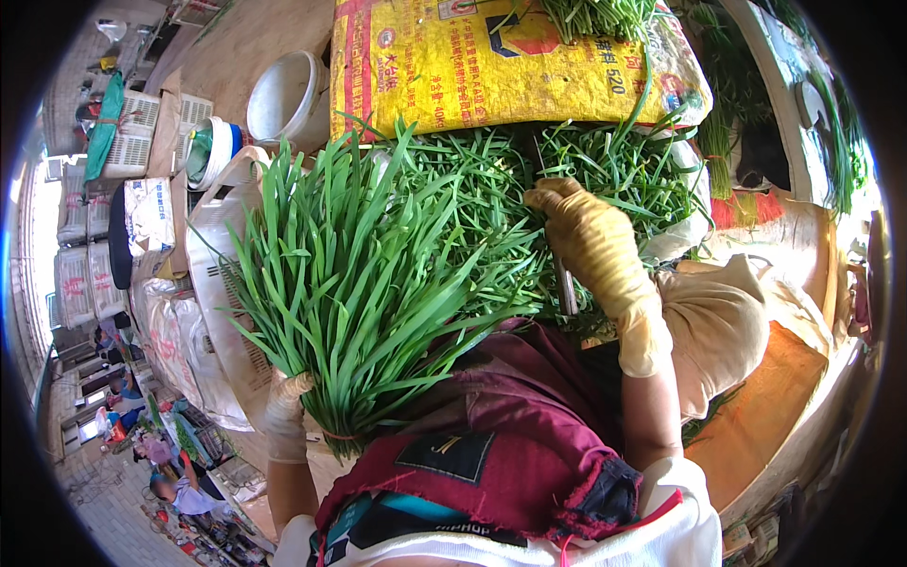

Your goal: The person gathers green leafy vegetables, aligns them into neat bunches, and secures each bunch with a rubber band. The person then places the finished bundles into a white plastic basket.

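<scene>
A large bunch of green leafy stalks, seemingly garlic chives (361, 283), is gripped near its base by my left hand (287, 407) in a pale glove. An elastic band (341, 436) circles the lower ends, and the leaf tips fan up and away from me. My right hand (592, 241), in a stained yellowish glove, hovers over a heap of loose green leaves (489, 170). Its fingers are bent, and I cannot tell whether anything is between them. Below it, a narrow metal bar (565, 287) runs through the heap toward my lap.
A yellow woven sack (418, 64) bearing print lies beyond the heap, with cut stalks (602, 18) on top. A white plastic basket (220, 283) stands at the left, a white bucket (283, 96) behind it. Banded stalks (717, 163) lie at the right. People (188, 489) sit far left.
</scene>
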Demonstrator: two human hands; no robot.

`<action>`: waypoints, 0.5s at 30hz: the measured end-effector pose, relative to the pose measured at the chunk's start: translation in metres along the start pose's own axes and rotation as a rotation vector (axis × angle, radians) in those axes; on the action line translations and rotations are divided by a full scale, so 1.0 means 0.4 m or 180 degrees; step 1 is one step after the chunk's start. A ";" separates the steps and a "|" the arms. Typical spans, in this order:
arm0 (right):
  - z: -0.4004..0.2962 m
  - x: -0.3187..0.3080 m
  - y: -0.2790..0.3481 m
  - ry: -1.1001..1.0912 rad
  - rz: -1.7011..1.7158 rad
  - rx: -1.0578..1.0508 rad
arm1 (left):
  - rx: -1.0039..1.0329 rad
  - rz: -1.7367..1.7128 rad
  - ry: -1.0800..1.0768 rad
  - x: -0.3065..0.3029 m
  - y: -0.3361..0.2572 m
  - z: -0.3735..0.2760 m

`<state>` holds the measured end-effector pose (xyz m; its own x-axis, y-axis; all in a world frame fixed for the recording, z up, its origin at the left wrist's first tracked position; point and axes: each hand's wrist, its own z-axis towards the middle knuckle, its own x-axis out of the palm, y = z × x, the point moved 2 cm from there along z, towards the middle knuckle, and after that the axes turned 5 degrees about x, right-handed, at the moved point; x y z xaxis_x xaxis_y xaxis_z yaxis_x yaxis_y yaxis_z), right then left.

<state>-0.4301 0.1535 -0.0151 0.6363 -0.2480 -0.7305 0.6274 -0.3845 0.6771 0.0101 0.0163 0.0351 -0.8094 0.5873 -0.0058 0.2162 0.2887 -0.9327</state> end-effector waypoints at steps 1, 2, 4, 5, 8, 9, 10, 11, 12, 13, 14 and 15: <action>-0.010 0.017 0.001 -0.0063 0.0255 -0.0266 | -0.0015 0.0086 -0.0047 -0.032 0.022 -0.007; -0.016 0.027 0.010 0.0082 0.0582 -0.0557 | -0.0030 0.0172 -0.0098 -0.091 0.066 -0.018; -0.016 0.068 0.036 0.0575 0.0480 -0.0664 | -0.0062 0.0241 -0.0116 -0.119 0.091 -0.020; -0.013 0.097 0.038 0.0777 0.0470 -0.0748 | -0.0067 0.0236 -0.0082 -0.110 0.083 -0.013; 0.015 0.179 -0.013 0.1137 -0.0137 -0.0338 | -0.0089 0.0259 -0.0057 -0.095 0.068 -0.001; 0.025 0.162 -0.003 0.1146 -0.0104 -0.0400 | -0.0114 0.0281 -0.0119 -0.100 0.068 -0.013; -0.004 0.151 -0.017 0.0180 0.1850 -0.0357 | -0.0138 0.0287 -0.0176 -0.125 0.082 -0.024; -0.011 0.158 -0.035 0.0282 0.2547 0.0165 | -0.0162 0.0293 -0.0232 -0.166 0.105 -0.033; -0.011 0.144 -0.043 0.0192 0.3137 0.0602 | -0.0193 0.0279 -0.0268 -0.188 0.126 -0.037; -0.006 0.115 -0.054 0.0068 0.3705 0.1054 | -0.0194 0.0313 -0.0195 -0.154 0.109 -0.026; -0.003 0.077 -0.069 -0.0056 0.3803 0.1332 | -0.0193 0.0347 -0.0120 -0.120 0.085 -0.018; -0.002 0.041 -0.092 -0.0187 0.3917 0.1592 | -0.0177 0.0399 -0.0050 -0.094 0.060 -0.008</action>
<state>-0.4424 0.1642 -0.0519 0.6381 -0.7005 0.3194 -0.5791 -0.1634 0.7987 0.0475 0.0037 0.0140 -0.7825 0.6095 -0.1272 0.3459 0.2556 -0.9028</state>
